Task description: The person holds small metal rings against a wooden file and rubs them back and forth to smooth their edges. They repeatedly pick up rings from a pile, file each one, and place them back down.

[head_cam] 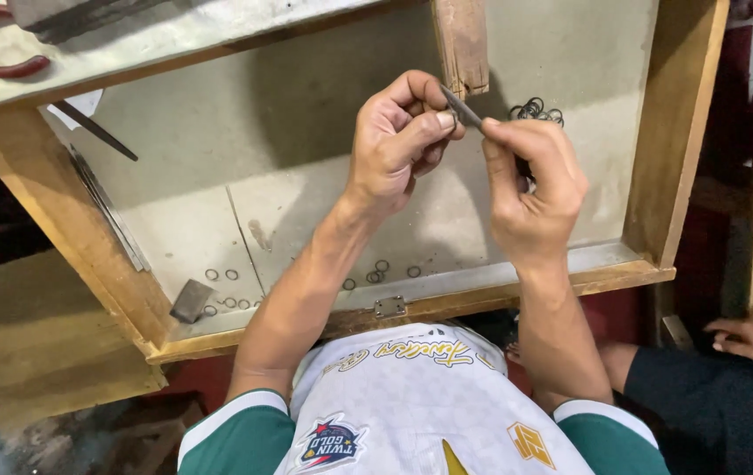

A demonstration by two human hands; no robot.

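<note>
Your left hand [398,141] has its fingers curled tight, pinching one end of a thin grey metal strip [462,109]; your right hand [530,189] pinches the other end above the counter [306,167].

I see my left hand [398,141] and right hand [535,189] raised together over a wooden tray [59,207], pinching a thin dark metal strip [462,109] between their fingertips. Small dark rings [379,271] lie scattered on the tray's pale floor near me, with a tangled pile of rings [536,110] farther off, just behind my right hand. A grey metal wedge [190,300] sits in the near left corner. Another person's hand [750,339] rests at the right edge.
</note>
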